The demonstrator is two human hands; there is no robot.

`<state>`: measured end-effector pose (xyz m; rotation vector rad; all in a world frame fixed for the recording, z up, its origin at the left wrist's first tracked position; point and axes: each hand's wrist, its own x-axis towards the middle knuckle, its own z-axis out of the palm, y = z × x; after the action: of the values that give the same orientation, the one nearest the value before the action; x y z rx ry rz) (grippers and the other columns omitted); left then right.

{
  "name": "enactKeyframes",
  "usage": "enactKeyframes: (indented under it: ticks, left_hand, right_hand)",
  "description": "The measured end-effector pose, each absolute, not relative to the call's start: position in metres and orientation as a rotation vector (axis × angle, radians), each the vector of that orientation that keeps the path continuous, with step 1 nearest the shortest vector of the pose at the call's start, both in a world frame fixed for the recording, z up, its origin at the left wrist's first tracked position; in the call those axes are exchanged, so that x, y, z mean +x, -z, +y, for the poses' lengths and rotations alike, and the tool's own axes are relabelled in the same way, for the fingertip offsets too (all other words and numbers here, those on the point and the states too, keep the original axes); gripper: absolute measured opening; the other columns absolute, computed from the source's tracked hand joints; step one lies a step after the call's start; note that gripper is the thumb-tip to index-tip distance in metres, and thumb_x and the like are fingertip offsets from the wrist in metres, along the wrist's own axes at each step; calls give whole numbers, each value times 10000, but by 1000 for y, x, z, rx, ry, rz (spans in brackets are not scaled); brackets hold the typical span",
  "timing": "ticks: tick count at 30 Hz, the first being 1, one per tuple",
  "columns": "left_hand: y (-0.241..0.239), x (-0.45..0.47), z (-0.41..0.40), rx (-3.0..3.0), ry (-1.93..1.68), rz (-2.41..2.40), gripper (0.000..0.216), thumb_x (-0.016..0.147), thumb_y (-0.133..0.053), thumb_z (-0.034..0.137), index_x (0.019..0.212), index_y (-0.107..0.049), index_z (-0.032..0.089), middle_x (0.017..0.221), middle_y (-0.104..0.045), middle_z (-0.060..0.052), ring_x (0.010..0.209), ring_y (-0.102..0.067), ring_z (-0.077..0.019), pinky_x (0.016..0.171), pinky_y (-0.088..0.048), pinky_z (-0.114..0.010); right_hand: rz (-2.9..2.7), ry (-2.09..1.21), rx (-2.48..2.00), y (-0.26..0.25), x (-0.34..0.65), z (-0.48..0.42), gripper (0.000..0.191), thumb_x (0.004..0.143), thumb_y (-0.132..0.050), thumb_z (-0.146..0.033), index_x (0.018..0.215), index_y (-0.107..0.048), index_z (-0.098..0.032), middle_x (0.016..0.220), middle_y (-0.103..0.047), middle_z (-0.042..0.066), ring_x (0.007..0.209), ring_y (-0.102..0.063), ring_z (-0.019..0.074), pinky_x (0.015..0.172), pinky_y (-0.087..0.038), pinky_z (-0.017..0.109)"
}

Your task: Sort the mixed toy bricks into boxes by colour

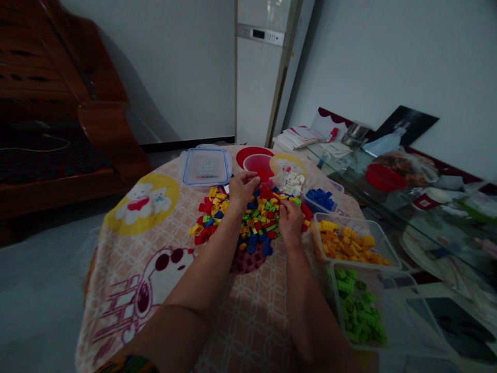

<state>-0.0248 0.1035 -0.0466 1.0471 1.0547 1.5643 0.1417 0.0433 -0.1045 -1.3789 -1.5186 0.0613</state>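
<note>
A mixed heap of toy building bricks in red, yellow, blue and green lies on the cloth-covered table. My left hand is over the far side of the heap, close to a pink-red bowl with red bricks inside. Its fingers and thumb come together in a pinch, and whatever is between them is too small to make out. At the heap's right side, my right hand has its fingers curled among the bricks. What those fingertips grip is hidden.
White bricks sit beyond the heap. Along the right stand clear boxes of blue bricks, yellow bricks and green bricks. A blue-rimmed lidded container is at the far left. A cluttered glass table adjoins on the right.
</note>
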Motion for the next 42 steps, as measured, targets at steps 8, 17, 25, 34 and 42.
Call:
enactKeyframes:
  ticks: [8, 17, 25, 34, 42]
  left_hand:
    - [57, -14, 114, 1005, -1643, 949, 584, 726, -694, 210, 1294, -577, 135, 1184, -720, -133, 1099, -706, -200, 969, -561, -343]
    - [25, -38, 89, 1829, -1125, 1283, 159, 722, -663, 187, 822, -784, 161, 672, -713, -18, 676, -659, -179, 733, -542, -291]
    - [36, -26, 89, 2146, -988, 1488, 291, 786, -639, 142, 1008, -817, 200, 1043, -779, -107, 1039, -682, -288, 1045, -489, -411]
    - [39, -34, 92, 2217, -853, 1479, 223, 792, -637, 183, 909, -826, 202, 923, -781, -95, 935, -693, -280, 973, -508, -388]
    - [27, -50, 93, 2051, -950, 1401, 132, 753, -666, 213, 765, -793, 176, 687, -737, -21, 685, -656, -178, 744, -521, -284]
  right_hand:
    - [-1529, -46, -1381, 105, 142, 43, 269, 874, -498, -206, 936, -758, -173, 954, -765, 112, 930, -666, 245, 928, -499, 386]
    - [-1528, -79, -1391, 103, 141, 43, 277, 868, -494, -205, 933, -762, -180, 946, -758, 110, 929, -657, 258, 933, -494, 410]
    - [-1537, -65, -1405, 104, 141, 43, 261, 867, -510, -189, 943, -759, -166, 958, -760, 122, 949, -662, 259, 946, -492, 407]
    - [-1532, -68, -1403, 102, 140, 41, 254, 868, -513, -195, 942, -755, -171, 969, -757, 119, 951, -653, 256, 944, -489, 402]
    - [-1547, -62, -1393, 103, 141, 43, 252, 865, -511, -198, 924, -755, -173, 961, -765, 118, 945, -661, 259, 943, -492, 408]
